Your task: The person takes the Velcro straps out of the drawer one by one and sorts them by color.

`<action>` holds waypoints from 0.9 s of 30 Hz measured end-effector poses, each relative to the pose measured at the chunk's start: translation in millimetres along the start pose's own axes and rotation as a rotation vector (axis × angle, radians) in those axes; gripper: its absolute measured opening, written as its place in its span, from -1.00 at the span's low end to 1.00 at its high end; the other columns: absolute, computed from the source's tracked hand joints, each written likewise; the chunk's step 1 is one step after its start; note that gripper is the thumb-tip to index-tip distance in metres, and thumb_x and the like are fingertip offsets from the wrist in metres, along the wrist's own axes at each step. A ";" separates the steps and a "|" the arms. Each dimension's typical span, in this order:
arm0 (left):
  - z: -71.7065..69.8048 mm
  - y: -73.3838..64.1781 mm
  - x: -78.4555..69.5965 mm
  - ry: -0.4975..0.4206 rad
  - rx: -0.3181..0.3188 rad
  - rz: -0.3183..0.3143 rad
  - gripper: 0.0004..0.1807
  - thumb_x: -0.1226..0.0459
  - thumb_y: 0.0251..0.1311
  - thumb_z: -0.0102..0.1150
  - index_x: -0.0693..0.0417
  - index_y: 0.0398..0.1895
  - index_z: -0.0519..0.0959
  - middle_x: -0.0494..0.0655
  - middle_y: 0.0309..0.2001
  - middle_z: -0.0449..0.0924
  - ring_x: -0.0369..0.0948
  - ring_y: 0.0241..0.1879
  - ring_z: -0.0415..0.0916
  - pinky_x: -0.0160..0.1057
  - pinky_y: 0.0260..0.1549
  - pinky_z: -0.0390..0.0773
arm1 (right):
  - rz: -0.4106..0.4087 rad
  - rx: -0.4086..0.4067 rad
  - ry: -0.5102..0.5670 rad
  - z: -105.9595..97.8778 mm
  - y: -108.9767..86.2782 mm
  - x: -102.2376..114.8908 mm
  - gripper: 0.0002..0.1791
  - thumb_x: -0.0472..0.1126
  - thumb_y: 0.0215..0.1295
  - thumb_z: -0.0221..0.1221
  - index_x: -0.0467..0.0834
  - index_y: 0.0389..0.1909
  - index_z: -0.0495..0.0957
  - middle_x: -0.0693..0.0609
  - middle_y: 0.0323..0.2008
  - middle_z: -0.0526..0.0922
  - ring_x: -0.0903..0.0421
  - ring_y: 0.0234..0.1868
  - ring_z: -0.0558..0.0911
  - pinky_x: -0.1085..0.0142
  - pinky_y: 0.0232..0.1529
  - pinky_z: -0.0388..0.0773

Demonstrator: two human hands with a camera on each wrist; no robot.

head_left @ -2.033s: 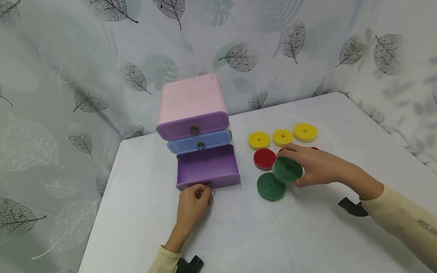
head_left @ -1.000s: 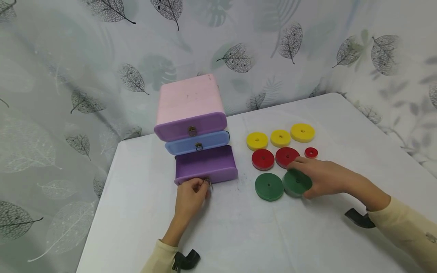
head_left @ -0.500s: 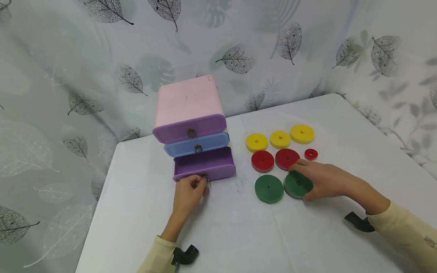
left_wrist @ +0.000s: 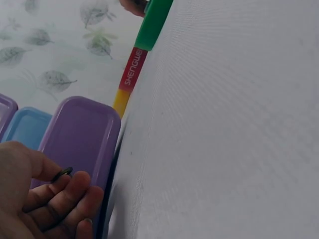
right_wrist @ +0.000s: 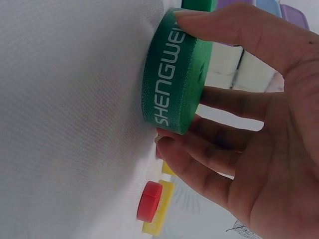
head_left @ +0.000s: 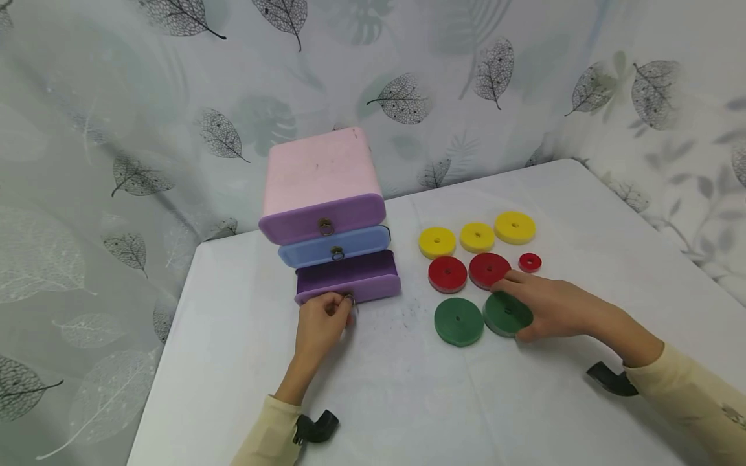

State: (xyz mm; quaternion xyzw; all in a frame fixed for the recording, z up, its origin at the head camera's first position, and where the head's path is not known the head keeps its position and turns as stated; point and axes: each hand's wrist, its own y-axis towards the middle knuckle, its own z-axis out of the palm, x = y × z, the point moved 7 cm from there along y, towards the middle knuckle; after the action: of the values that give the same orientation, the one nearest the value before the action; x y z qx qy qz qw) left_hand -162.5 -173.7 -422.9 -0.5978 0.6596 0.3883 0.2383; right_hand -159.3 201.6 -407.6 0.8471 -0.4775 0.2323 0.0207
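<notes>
A small chest [head_left: 320, 169] with a pink top and three drawers stands at the back left of the table. Its purple bottom drawer [head_left: 373, 287] is partly out, and nothing shows in the visible part of its inside. My left hand [head_left: 319, 323] pinches the ring pull [left_wrist: 62, 174] on that drawer between thumb and finger. At the right, my right hand [head_left: 553, 307] holds a green tape roll [right_wrist: 169, 74] by its edges, thumb on one side and fingers on the other. That roll rests on the table beside another green tape roll [head_left: 458, 321].
Behind the green rolls lie two larger red tape rolls [head_left: 447, 274] and a small red roll [head_left: 530, 262]. Three yellow tape rolls [head_left: 477, 237] form the back row. The white table [head_left: 408, 401] meets a leaf-print curtain [head_left: 402, 97] at the back.
My left hand has pushed the bottom drawer further in. The right hand has lowered the green roll to the table, right of the other one, and keeps its fingers on it.
</notes>
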 end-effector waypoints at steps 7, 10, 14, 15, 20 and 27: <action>0.4 7.2 -1.8 0.014 -0.018 0.015 -0.70 0.28 0.35 0.24 0.04 -0.60 0.65 -0.27 -0.68 0.59 -0.22 -0.72 0.40 -0.31 -0.71 0.27 | 0.015 0.018 -0.033 0.1 -1.3 -0.9 -0.06 -0.02 -0.17 0.66 -0.16 0.30 0.50 -0.14 0.17 0.50 -0.05 0.01 0.56 0.03 -0.21 0.70; 1.6 10.8 -0.7 0.012 -0.029 0.014 -0.70 0.28 0.36 0.24 0.06 -0.59 0.66 -0.29 -0.68 0.59 -0.21 -0.71 0.40 -0.30 -0.71 0.27 | 0.009 0.036 -0.040 -0.4 -2.4 -0.3 -0.05 0.04 -0.14 0.65 -0.16 0.31 0.49 -0.16 0.17 0.50 -0.05 0.01 0.56 0.02 -0.21 0.69; 4.3 17.8 2.2 0.008 -0.040 0.012 -0.69 0.27 0.38 0.24 0.05 -0.59 0.65 -0.29 -0.68 0.59 -0.21 -0.71 0.41 -0.30 -0.71 0.28 | -0.001 0.024 -0.038 -6.6 -5.4 0.6 -0.10 0.12 -0.04 0.60 -0.16 0.31 0.51 -0.11 0.15 0.54 -0.02 0.01 0.57 0.01 -0.17 0.68; 5.0 19.9 2.7 0.005 -0.042 0.012 -0.69 0.27 0.38 0.24 0.05 -0.59 0.65 -0.28 -0.68 0.59 -0.21 -0.71 0.42 -0.30 -0.71 0.28 | -0.003 0.012 -0.037 -9.6 -6.5 0.9 -0.14 0.12 0.00 0.59 -0.16 0.30 0.52 -0.10 0.16 0.56 -0.02 0.02 0.59 -0.01 -0.15 0.68; 6.3 30.6 6.9 -0.002 -0.052 -0.010 -0.70 0.25 0.37 0.26 0.04 -0.59 0.65 -0.26 -0.68 0.60 -0.20 -0.69 0.45 -0.30 -0.68 0.31 | -0.041 -0.048 -0.036 -24.4 -6.9 7.4 -0.30 0.07 0.17 0.49 -0.18 0.26 0.56 -0.11 0.18 0.59 -0.05 0.04 0.64 -0.05 -0.09 0.67; 6.1 41.4 14.0 -0.003 -0.056 -0.055 -0.69 0.20 0.37 0.24 0.02 -0.58 0.65 -0.23 -0.66 0.62 -0.17 -0.66 0.50 -0.27 -0.65 0.36 | -0.049 -0.108 0.001 -32.4 0.9 17.3 -0.35 0.00 0.24 0.46 -0.20 0.28 0.55 -0.16 0.24 0.56 -0.11 0.11 0.62 -0.06 -0.06 0.67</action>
State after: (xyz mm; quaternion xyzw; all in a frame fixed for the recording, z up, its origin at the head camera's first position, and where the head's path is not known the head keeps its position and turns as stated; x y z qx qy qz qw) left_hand -206.2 -178.0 -427.9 -0.6218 0.6312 0.4009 0.2330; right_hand -164.6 195.6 -371.8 0.8561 -0.4684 0.2060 0.0725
